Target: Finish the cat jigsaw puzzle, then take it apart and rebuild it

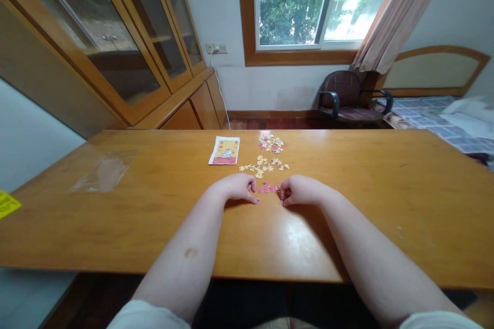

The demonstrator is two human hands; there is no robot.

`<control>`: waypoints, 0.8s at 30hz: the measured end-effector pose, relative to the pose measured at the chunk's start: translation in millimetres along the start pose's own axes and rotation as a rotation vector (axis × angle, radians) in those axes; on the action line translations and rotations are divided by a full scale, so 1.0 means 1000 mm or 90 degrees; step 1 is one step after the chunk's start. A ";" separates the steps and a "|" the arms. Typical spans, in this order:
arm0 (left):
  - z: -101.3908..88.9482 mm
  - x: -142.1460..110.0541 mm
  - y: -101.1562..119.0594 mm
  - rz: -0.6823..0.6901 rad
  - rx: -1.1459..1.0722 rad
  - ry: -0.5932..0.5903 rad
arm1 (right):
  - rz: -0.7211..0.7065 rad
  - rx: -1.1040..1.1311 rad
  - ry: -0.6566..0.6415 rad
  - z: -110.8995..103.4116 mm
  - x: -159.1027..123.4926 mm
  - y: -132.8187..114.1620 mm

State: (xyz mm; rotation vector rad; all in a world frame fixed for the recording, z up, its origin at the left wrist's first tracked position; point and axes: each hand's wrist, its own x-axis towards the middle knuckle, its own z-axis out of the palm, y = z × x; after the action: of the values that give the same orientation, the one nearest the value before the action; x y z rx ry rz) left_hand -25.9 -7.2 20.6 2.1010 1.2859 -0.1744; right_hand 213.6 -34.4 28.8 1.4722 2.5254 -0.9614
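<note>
My left hand (pixel 240 187) rests on the wooden table with its fingers curled, a small pink jigsaw puzzle piece (pixel 258 200) at its thumb and fingertips. Across from it, my right hand (pixel 297 189) is closed in a pinch on another pink jigsaw puzzle piece (pixel 281 203), partly hidden by the fingers. Between the hands lies a loose group of pink pieces (pixel 267 189). Just beyond are scattered yellow pieces (pixel 261 165). Farther back sits a mixed pile of pieces (pixel 271 143). The picture card (pixel 224 151), showing a white animal on yellow and pink, lies beyond my left hand.
A clear plastic bag (pixel 106 172) lies on the left of the table (pixel 173 216). Beyond the far edge stand a glass-door cabinet (pixel 154 36), a dark office chair (pixel 345 95) and a bed (pixel 436 113). A yellow label (pixel 8 204) shows at the left edge.
</note>
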 end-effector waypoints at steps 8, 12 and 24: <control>-0.001 0.000 0.001 -0.002 0.003 0.001 | 0.016 -0.003 -0.001 -0.001 0.000 0.002; 0.000 0.000 0.000 0.003 -0.003 0.002 | 0.039 0.022 0.038 -0.005 0.000 0.004; -0.001 -0.003 0.001 0.006 -0.047 -0.017 | -0.031 -0.109 0.178 0.010 0.011 -0.006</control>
State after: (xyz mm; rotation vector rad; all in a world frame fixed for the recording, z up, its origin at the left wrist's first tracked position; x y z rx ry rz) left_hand -26.5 -8.8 23.2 2.0358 1.2477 -0.1478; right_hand 200.0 -33.4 19.9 1.5976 2.7635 -0.5578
